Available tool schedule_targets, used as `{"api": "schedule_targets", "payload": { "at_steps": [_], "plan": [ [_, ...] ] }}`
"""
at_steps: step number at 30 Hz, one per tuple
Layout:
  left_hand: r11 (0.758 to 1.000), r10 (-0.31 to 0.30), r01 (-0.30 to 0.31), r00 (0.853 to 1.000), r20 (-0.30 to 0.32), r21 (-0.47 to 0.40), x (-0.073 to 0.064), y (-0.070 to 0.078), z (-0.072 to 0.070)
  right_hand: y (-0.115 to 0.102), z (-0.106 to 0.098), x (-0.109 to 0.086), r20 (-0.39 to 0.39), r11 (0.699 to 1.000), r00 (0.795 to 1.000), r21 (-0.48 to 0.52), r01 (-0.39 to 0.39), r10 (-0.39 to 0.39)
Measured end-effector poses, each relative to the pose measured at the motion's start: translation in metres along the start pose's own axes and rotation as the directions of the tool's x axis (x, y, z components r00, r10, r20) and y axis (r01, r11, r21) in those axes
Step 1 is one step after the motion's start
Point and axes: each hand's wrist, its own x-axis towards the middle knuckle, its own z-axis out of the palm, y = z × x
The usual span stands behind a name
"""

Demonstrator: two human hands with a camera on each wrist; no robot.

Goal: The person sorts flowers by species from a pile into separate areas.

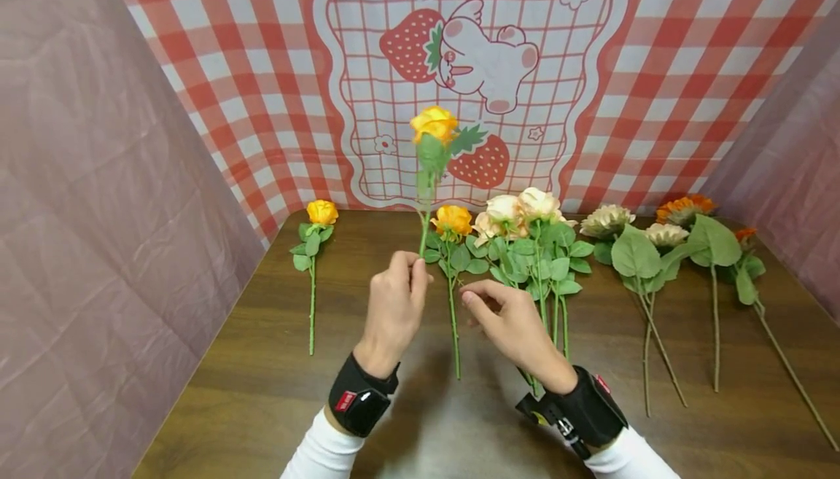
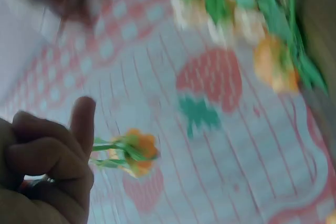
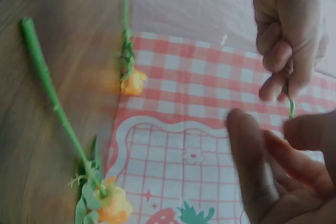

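My left hand (image 1: 396,308) pinches the green stem of a yellow rose (image 1: 434,127) and holds it upright above the table. The rose's leaves look blurred. In the left wrist view, the held rose (image 2: 139,150) shows beyond the left fingers. To the right, my right hand (image 1: 515,326) hovers with fingers loosely bent and nothing visible between them. In the right wrist view, its thumb and fingers are apart, near the left hand (image 3: 289,35). A second yellow-orange rose (image 1: 453,222) lies on the table between and behind the hands.
Another yellow rose (image 1: 322,213) lies at the left of the brown table (image 1: 249,391). Right of centre are several cream roses (image 1: 539,205). Farther right lie pale flowers (image 1: 607,222) and orange flowers (image 1: 685,209) on long stems. A red checked cloth (image 1: 262,63) hangs behind.
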Motion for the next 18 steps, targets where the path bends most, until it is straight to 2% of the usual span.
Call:
{"api": "schedule_targets", "payload": {
  "at_steps": [4,7,9,12,15,17,18],
  "plan": [
    [0.995,0.097,-0.097,0.995,0.011,-0.015,-0.015,0.015,0.023,-0.005,-0.005,0.001,-0.075,0.984,0.997,0.180,0.010,0.003],
    [0.988,0.149,-0.150,0.987,0.063,0.020,-0.025,0.023,0.033,-0.008,-0.007,0.002,-0.112,0.967,0.992,0.252,-0.028,0.058],
    [0.984,0.152,-0.161,0.981,0.121,0.071,-0.030,0.026,0.037,-0.007,-0.009,0.003,-0.126,0.961,0.985,0.266,-0.080,0.117],
    [0.973,0.106,-0.151,0.964,0.245,0.175,-0.033,0.028,0.036,-0.003,-0.011,0.004,-0.102,0.951,0.975,0.258,-0.168,0.200],
    [0.957,0.007,-0.118,0.923,0.384,0.267,-0.031,0.027,0.031,0.006,-0.011,0.005,-0.037,0.946,0.968,0.224,-0.234,0.248],
    [0.944,-0.047,-0.105,0.896,0.441,0.314,-0.027,0.026,0.025,0.013,-0.009,0.006,0.006,0.949,0.965,0.178,-0.260,0.263],
    [0.938,-0.071,-0.095,0.889,0.453,0.333,-0.025,0.024,0.022,0.015,-0.008,0.006,0.021,0.953,0.964,0.145,-0.267,0.267]
  ]
}}
